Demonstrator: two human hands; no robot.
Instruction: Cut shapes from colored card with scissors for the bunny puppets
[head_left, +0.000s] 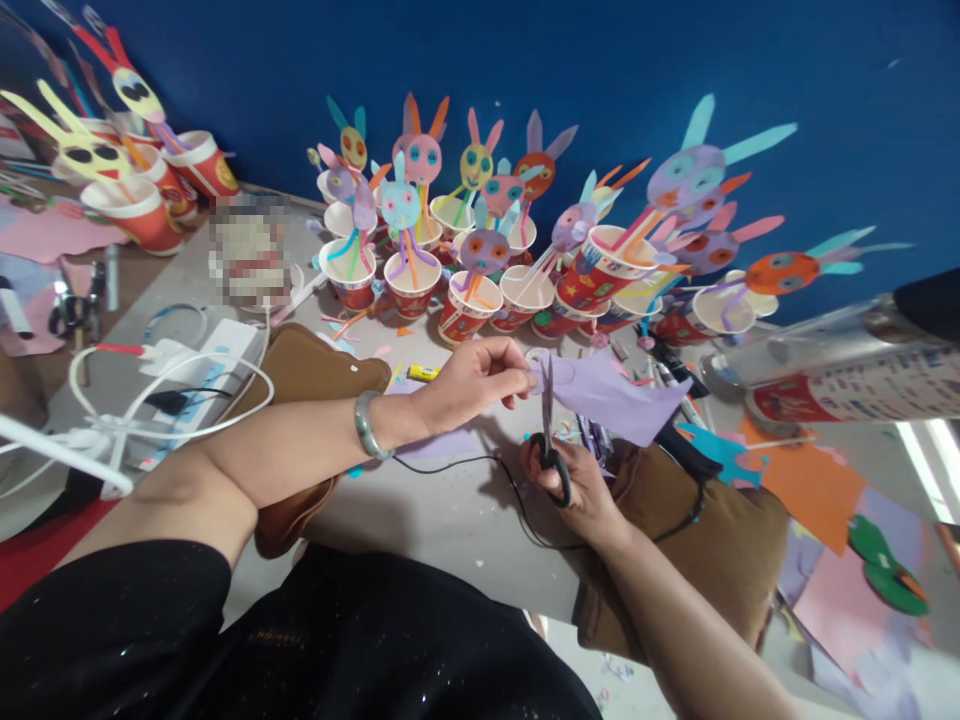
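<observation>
A sheet of purple paper (628, 397) is held up over the table, its left edge pinched between the thumb and fingers of my left hand (474, 388). A faint round outline shows on the paper near that edge. My right hand (574, 485) grips the black handles of a pair of scissors (547, 400). The blades point upward and cross the paper just right of my left fingertips. I cannot tell whether the blades are apart. Below my left wrist lies another purple piece (442, 443).
Several paper cups (469, 308) with paper rabbit heads stand along the blue wall. White cables and a power strip (214, 370) lie left. A brown cushion (701, 540) and coloured paper sheets (814, 490) lie right. A black cord (480, 460) crosses the table.
</observation>
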